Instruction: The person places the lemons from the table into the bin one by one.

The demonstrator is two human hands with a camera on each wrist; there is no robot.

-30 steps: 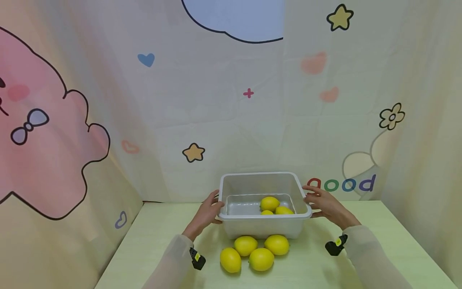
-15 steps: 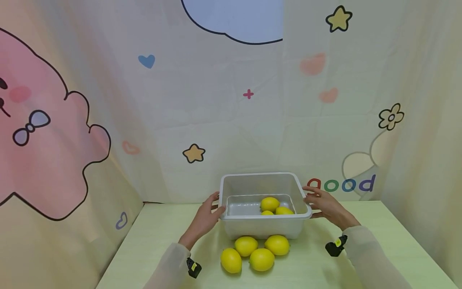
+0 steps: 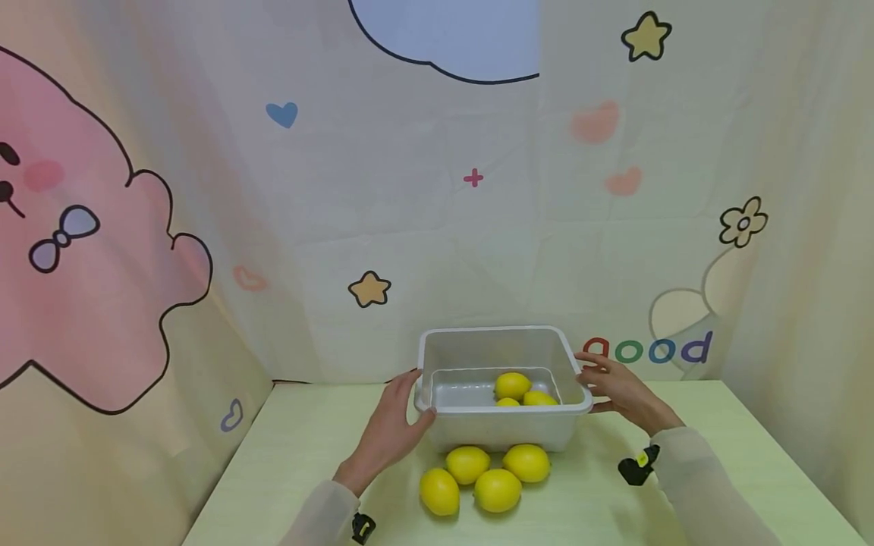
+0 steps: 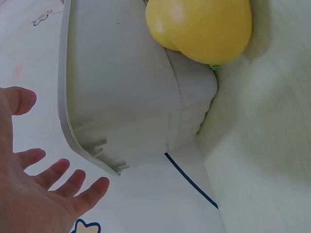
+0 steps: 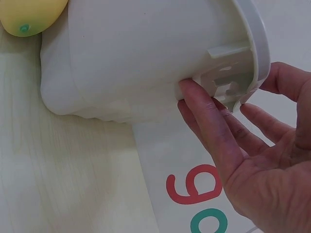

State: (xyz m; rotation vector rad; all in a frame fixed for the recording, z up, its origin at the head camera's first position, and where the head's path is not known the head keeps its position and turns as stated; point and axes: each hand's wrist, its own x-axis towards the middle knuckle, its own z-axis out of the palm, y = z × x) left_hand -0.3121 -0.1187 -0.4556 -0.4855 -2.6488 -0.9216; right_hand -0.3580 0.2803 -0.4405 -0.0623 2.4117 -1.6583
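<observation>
A white plastic bin (image 3: 501, 431) stands on the table with its open top facing up. Inside it, three lemons (image 3: 512, 385) lie toward the right side. Several more lemons (image 3: 498, 491) rest on the table right in front of it. My left hand (image 3: 388, 434) is at the bin's left end; in the left wrist view its fingers (image 4: 92, 194) are spread and apart from the rim. At the right end my right hand (image 3: 624, 390) holds the bin, its thumb at the rim and its fingertips (image 5: 192, 90) under the handle.
A pale wooden table (image 3: 307, 440) bears everything. Behind the bin hangs a light curtain (image 3: 471, 250) printed with stars, hearts and the word "good". Pale curtains also stand at both sides.
My left hand has loosened from the bin's left rim and drawn back toward me, its thumb lower and fingers wider. The right hand, bin and lemons stay where they were.
</observation>
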